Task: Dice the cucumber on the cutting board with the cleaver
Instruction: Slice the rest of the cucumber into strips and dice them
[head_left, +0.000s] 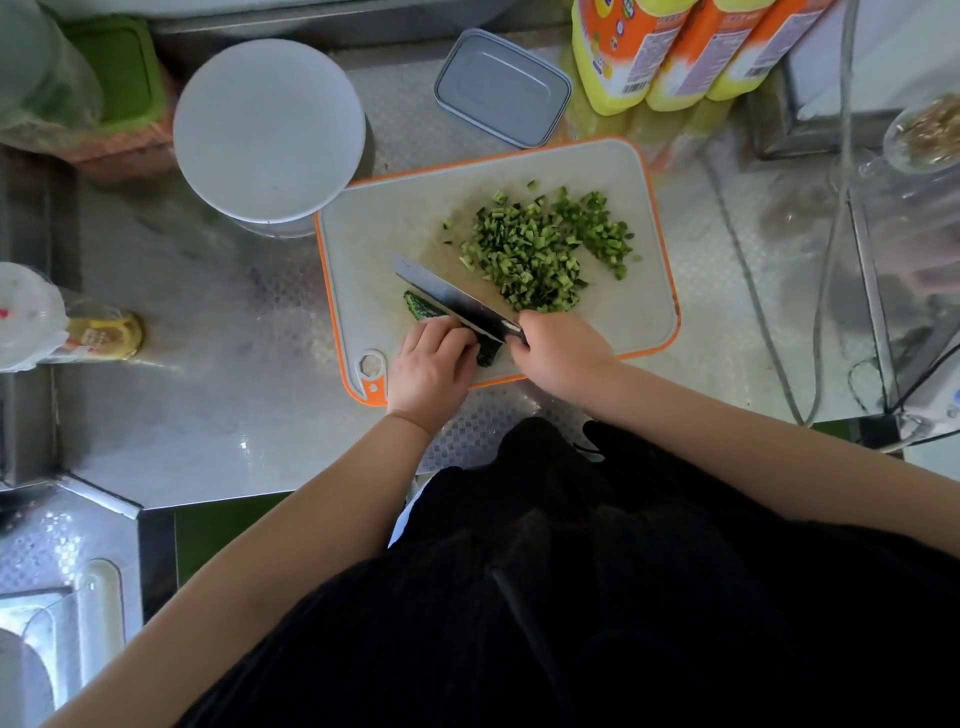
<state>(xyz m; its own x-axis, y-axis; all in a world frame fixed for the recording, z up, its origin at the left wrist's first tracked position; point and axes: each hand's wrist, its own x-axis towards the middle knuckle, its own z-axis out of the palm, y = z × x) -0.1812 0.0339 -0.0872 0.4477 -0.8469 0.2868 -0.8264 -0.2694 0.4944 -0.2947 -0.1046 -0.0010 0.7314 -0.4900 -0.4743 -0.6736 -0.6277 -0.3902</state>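
A white cutting board (395, 218) with an orange rim lies on the steel counter. A heap of diced cucumber (545, 249) covers its middle and right. A dark green uncut cucumber piece (418, 306) lies near the board's front edge, pressed down by my left hand (431, 364), which hides most of it. My right hand (563, 351) grips the handle of the cleaver (447, 296). The blade runs diagonally along the cucumber piece, right beside my left fingers.
A white round bowl (267, 130) stands left of the board's far corner. A grey rectangular container (501, 85) sits behind the board. Yellow-orange bottles (675, 47) stand at the back right. A cable (769, 322) and glassware (919, 130) lie to the right, a jar (104, 335) to the left.
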